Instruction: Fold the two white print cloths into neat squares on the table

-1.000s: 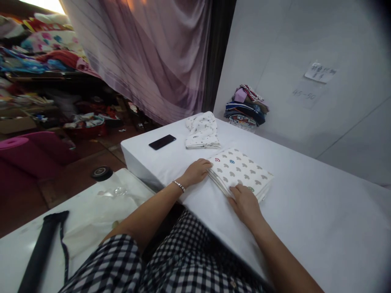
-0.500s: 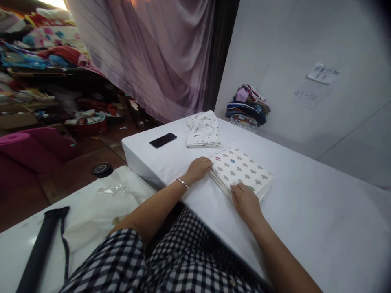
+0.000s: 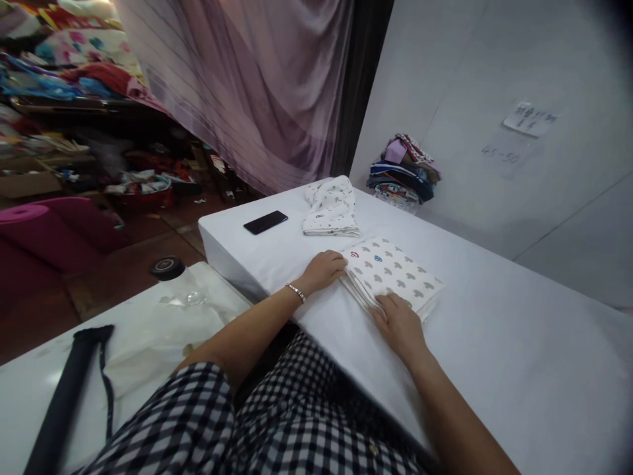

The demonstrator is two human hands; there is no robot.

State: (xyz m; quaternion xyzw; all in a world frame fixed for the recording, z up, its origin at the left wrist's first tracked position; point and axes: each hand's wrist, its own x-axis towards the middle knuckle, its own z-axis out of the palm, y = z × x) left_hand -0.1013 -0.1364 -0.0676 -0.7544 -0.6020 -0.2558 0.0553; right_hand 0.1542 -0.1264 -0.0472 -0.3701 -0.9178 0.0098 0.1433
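Grasping the folded cloth [image 3: 397, 267] with left grip [image 3: 324, 270] at one corner and with right grip [image 3: 401, 324] farther along the same edge. Lying flat on the white surface [image 3: 499, 336], near another printed cloth [image 3: 331, 211] and a black phone [image 3: 266, 223].

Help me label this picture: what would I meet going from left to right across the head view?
Pink roll, phone, left hand, grey-patterned folded cloth, paper note.
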